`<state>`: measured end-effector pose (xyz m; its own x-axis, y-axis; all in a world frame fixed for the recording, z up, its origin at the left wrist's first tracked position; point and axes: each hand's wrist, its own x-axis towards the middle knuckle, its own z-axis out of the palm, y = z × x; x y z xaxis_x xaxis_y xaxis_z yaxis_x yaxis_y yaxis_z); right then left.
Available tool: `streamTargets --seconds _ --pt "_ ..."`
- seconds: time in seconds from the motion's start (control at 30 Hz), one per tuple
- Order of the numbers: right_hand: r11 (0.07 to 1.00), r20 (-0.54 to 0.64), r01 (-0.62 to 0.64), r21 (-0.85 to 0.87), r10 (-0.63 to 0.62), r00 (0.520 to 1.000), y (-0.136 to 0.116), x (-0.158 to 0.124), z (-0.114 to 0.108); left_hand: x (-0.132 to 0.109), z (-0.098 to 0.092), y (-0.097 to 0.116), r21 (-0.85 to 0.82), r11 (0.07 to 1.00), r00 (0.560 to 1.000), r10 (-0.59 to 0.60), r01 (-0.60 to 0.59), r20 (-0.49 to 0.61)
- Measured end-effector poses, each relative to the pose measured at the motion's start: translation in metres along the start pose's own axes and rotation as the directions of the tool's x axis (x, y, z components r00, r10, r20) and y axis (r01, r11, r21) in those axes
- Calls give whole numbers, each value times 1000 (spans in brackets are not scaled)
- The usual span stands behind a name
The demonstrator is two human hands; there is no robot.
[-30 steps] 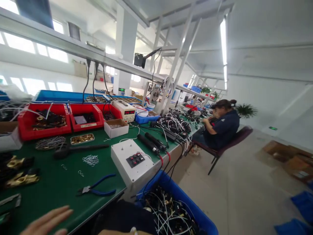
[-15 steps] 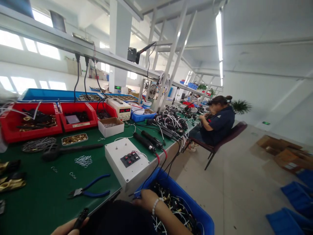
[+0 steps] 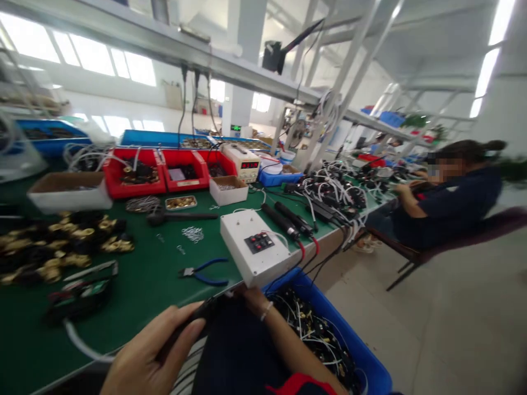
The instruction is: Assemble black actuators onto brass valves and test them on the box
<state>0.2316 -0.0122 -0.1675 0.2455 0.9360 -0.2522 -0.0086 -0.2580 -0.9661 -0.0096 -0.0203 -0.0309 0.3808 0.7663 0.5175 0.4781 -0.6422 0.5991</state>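
Head: left hand (image 3: 142, 354) pinches dark part (image 3: 211, 310) slanting up rightward; right hand (image 3: 253, 299) grip unclear.

You are wearing the one camera on your head, and it is looking forward and down along the green bench (image 3: 148, 288), catching your left hand (image 3: 154, 345) close at the bottom edge and a seated co-worker (image 3: 453, 203) farther off at the right.

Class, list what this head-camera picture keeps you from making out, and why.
Head view throughout:
Left hand: the dark part it holds is blurred and partly covered by fingers.
Right hand: what, if anything, it grips is too blurred.
Blue bin: near end, cut by the bottom edge.
Meter: digits, too small.
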Motion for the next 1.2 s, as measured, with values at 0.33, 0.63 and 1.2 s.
streamTargets --seconds 0.33,0.63,1.2 --pt "823 132 -30 567 -55 990 -61 -81 6 18 -22 38 -136 991 1000 11 -12 -13" --pt "571 -182 222 790 -128 975 -115 -86 -2 15 -23 38 -205 978 998 -38 47 48" --pt "841 20 379 386 -418 908 -144 -110 24 17 -20 35 -168 985 999 34 -28 36"
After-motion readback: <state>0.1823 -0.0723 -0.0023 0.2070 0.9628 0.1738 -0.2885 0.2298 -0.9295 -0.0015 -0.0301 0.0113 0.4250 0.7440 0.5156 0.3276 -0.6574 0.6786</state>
